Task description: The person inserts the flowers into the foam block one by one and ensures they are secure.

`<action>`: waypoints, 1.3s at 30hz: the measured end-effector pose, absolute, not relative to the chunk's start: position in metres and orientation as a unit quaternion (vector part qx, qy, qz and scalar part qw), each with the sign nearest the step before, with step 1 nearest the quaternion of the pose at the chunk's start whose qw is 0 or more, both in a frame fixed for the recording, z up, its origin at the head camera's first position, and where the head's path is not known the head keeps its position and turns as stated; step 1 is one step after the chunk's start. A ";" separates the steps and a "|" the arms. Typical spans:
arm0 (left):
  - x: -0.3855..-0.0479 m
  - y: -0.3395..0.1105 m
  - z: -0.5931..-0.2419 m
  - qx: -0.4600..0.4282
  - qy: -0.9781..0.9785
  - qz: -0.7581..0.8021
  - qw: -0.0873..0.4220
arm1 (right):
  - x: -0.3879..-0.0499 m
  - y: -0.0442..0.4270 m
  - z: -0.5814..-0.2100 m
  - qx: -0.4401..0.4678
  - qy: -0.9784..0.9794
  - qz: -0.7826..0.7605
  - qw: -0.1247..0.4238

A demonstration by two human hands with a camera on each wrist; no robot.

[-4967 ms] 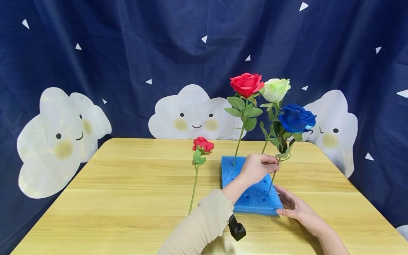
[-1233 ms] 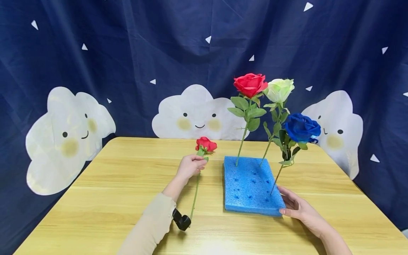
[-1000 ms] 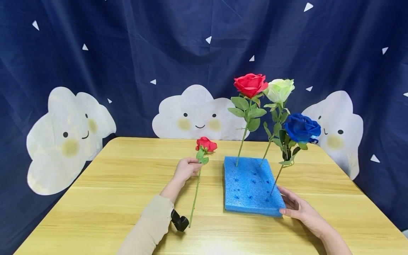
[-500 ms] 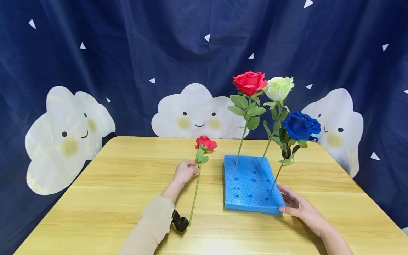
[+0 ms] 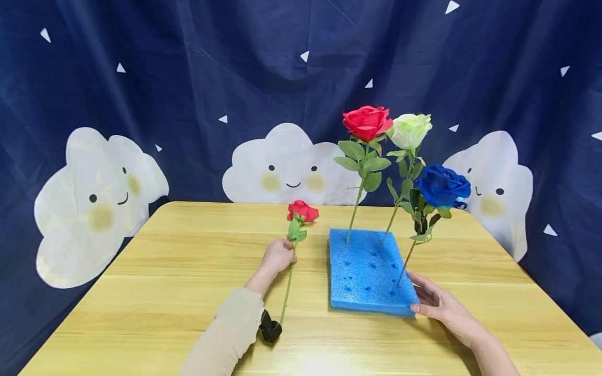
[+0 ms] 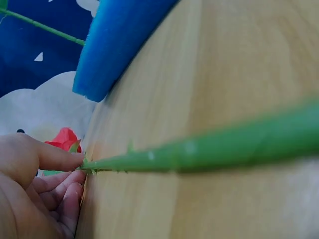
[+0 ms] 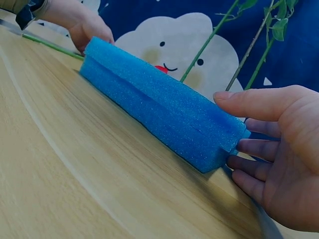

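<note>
My left hand (image 5: pixel 278 256) is at the stem of a small artificial red rose (image 5: pixel 303 211) lying on the table. Thumb and forefinger pinch that stem (image 6: pixel 149 158) in the left wrist view, below the leaves. On the right, my right hand (image 5: pixel 442 305) holds the near right corner of a blue foam block (image 5: pixel 362 300), thumb at its upper edge and fingers along its side. Standing in the block are a large red rose (image 5: pixel 367 124), a pale green-white rose (image 5: pixel 410 131) and a blue rose (image 5: pixel 443 186), which leans right.
Several small holes (image 5: pixel 372 265) dot the foam's top. The wooden table (image 5: pixel 188 292) reaches back to a dark blue curtain (image 5: pixel 263 62) printed with white clouds. A black wrist camera (image 5: pixel 270 328) sits on the left cuff, beside the stem's lower end.
The left hand has left the blue rose, now standing in the foam, and gone left to the lying red rose. Lately it slid lower along that stem. The right hand stays at the foam.
</note>
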State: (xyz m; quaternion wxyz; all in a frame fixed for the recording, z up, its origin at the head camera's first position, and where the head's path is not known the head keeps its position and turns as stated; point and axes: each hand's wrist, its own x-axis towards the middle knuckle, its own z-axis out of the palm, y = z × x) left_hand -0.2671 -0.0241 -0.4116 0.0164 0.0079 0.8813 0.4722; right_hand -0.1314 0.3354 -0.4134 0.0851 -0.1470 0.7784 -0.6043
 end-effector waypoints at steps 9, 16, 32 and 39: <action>-0.269 -0.022 -0.408 -0.003 0.909 0.417 0.019 | -0.131 0.335 -0.412 -0.143 0.782 -0.601 0.087; -0.271 -0.026 -0.404 -0.012 0.881 0.468 0.069 | -0.131 0.336 -0.412 -0.145 0.784 -0.598 0.082; -0.269 -0.027 -0.398 0.002 0.854 0.499 0.144 | -0.131 0.337 -0.413 -0.152 0.789 -0.591 0.072; -0.268 -0.028 -0.401 0.011 0.847 0.506 0.160 | -0.131 0.337 -0.413 -0.146 0.788 -0.593 0.079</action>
